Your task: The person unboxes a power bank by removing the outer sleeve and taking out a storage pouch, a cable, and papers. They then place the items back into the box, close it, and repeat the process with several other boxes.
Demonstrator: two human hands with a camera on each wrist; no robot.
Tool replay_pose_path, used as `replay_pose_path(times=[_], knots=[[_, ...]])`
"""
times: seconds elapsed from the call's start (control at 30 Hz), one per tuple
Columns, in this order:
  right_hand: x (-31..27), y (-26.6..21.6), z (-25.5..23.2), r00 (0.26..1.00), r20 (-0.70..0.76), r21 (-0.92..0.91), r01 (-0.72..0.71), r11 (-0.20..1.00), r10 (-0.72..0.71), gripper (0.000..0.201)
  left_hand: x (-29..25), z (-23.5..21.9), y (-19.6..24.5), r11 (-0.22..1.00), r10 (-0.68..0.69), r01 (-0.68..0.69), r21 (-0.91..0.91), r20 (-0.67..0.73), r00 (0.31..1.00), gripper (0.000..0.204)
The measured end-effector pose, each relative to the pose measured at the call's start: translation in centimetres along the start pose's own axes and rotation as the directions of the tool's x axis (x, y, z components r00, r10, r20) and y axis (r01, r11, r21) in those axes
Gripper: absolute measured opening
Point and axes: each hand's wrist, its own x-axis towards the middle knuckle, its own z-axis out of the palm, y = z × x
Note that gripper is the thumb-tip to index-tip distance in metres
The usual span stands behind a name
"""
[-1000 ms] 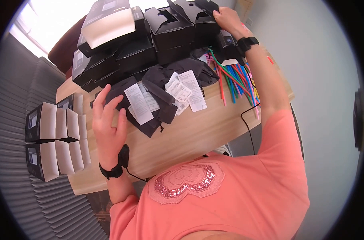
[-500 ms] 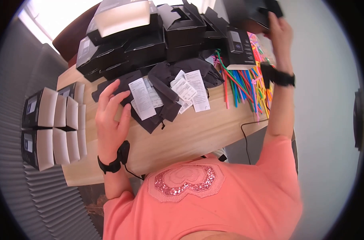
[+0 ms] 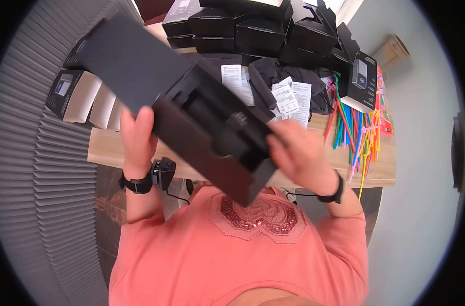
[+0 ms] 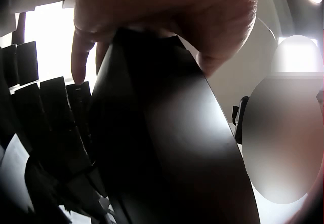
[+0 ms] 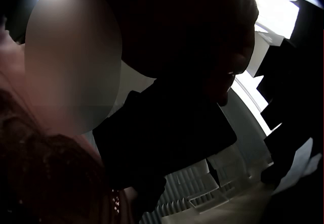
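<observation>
In front of the chest, both hands hold a black cardboard box (image 3: 202, 145), tilted, its long lid flap (image 3: 135, 61) swung open toward the upper left. A black insert with recesses (image 3: 217, 120) shows inside. The left hand (image 3: 138, 140) grips the box's left side near the flap, thumb up along the edge. At the opposite end, the right hand (image 3: 304, 158) grips the box, its fingers partly hidden by the wall. In the left wrist view the fingers (image 4: 81, 57) and thumb straddle the dark box (image 4: 187, 118). The right wrist view is very dark, with the box (image 5: 172, 128) under the hand.
Stacked black boxes (image 3: 263, 33) line the table's back. Dark cloth pouches (image 3: 265, 71) lie before them with printed paper slips (image 3: 286, 99). An upright box (image 3: 362, 81) stands beside colourful straws (image 3: 352, 125) at right. Black-and-white boxes (image 3: 71, 97) stand at left.
The right hand has taken the black box from the back right and brought it to the chest. The left hand has moved onto it. The head view has shifted toward the left.
</observation>
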Motion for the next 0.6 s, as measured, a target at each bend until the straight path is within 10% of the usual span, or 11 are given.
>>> replay_pose_path(times=[0.13, 0.33, 0.43, 0.53, 0.6], knots=[[-2.0, 1.4, 5.4, 0.994, 0.082, 0.129, -0.083, 0.988, 0.073, 0.022, -1.5, -1.0, -1.7, 0.963, -0.267, 0.271, -0.014, -0.231, 0.936, 0.037], [-2.7, 2.6, 7.9, 0.973, 0.207, 0.181, -0.143, 0.973, 0.105, 0.016, 0.1, -1.4, -5.1, 0.911, -0.299, 0.348, 0.223, -0.226, 0.927, 0.029], [-2.2, 2.9, 7.4, 0.820, 0.487, 0.269, -0.470, 0.841, 0.302, 0.021, 0.6, -2.7, -7.8, 0.911, -0.360, 0.392, 0.126, -0.218, 0.907, 0.031], [-1.1, 2.4, 5.6, 0.901, 0.221, 0.229, -0.420, 0.878, 0.373, 0.028, 0.2, -2.9, -8.7, 0.909, -0.327, 0.369, 0.194, -0.220, 0.919, 0.039], [-0.3, 3.6, 4.7, 0.981, -0.019, -0.120, -0.193, 0.974, 0.192, 0.032, -0.4, -2.8, -8.8, 0.905, -0.283, 0.339, 0.257, -0.231, 0.931, 0.043]])
